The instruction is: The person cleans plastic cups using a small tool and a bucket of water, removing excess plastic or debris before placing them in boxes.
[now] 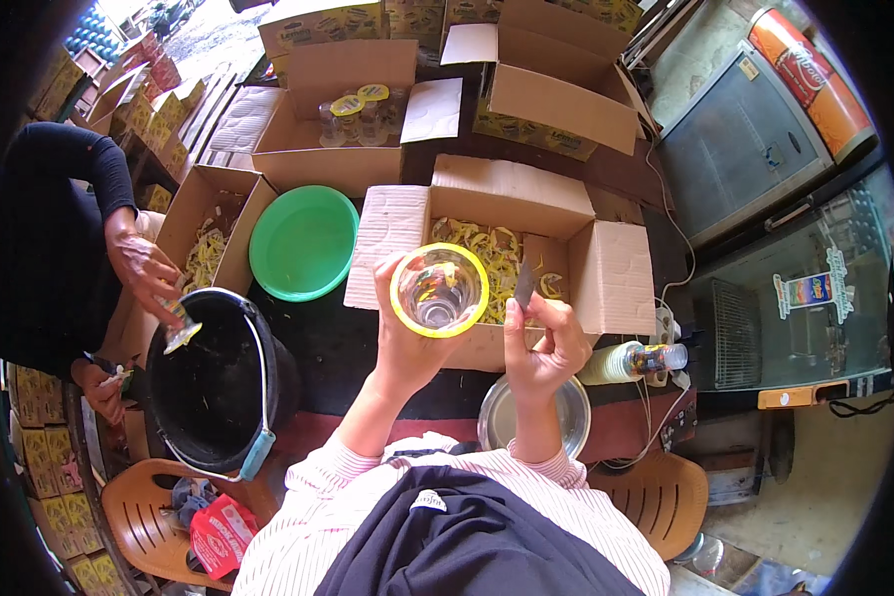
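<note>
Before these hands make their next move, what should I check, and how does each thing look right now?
1. Left hand grips the yellow-rimmed clear cup: ok.
2. Right hand pinches the thin dark blade: ok.
3. Blade and cup apart: ok, a gap shows between them.
4. Blade edge sharp: cannot tell.
5. Carton beyond the hands open: ok, flaps spread, yellow scraps inside.
6. Co-worker's hand away from both hands: ok, it is off to the left, near the black bucket.

Clear cup (440, 289), dark blade (524, 285) in hands (554, 341), open carton (622, 280)
</note>
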The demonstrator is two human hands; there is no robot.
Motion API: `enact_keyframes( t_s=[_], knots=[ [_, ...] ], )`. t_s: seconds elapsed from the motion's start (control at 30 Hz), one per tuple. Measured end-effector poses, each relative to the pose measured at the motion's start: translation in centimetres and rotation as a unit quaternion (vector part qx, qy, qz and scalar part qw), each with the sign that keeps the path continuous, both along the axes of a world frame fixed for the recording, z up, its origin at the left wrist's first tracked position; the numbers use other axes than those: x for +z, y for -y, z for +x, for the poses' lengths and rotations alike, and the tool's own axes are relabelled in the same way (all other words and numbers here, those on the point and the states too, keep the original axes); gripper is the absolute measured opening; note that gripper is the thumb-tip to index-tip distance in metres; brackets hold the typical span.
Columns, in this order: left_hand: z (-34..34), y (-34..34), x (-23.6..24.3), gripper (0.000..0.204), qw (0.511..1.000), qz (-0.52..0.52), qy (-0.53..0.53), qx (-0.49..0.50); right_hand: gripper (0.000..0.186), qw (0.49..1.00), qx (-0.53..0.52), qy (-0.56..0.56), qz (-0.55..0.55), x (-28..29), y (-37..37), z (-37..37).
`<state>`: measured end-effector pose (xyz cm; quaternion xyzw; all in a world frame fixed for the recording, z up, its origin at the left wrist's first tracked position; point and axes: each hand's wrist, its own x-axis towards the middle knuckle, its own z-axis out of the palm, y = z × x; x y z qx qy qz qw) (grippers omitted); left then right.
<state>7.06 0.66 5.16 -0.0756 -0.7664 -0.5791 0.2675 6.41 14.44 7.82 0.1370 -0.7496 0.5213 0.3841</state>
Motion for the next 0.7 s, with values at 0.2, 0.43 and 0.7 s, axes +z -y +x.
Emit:
enact_keyframes(
  t_s=[0.2, 0.43, 0.7],
  knots=[
    [0.6, -0.4, 1.0, 0.085, 0.995, 0.062, -0.007, -0.081, 0.023, 0.998, 0.031, -0.043, 0.047, 0.1, 0.5, 0.1],
    [1.2, -0.6, 1.1, 0.05, 0.982, 0.128, -0.003, -0.14, 0.024, 0.999, -0.003, -0.042, 0.032, 0.2, 0.9, 0.5],
    [1.6, -0.5, 1.0, 0.03, 0.992, 0.026, 0.03, -0.117, 0.027, 0.994, -0.045, -0.082, 0.063, -0.5, 1.5, 0.6]
  ],
)
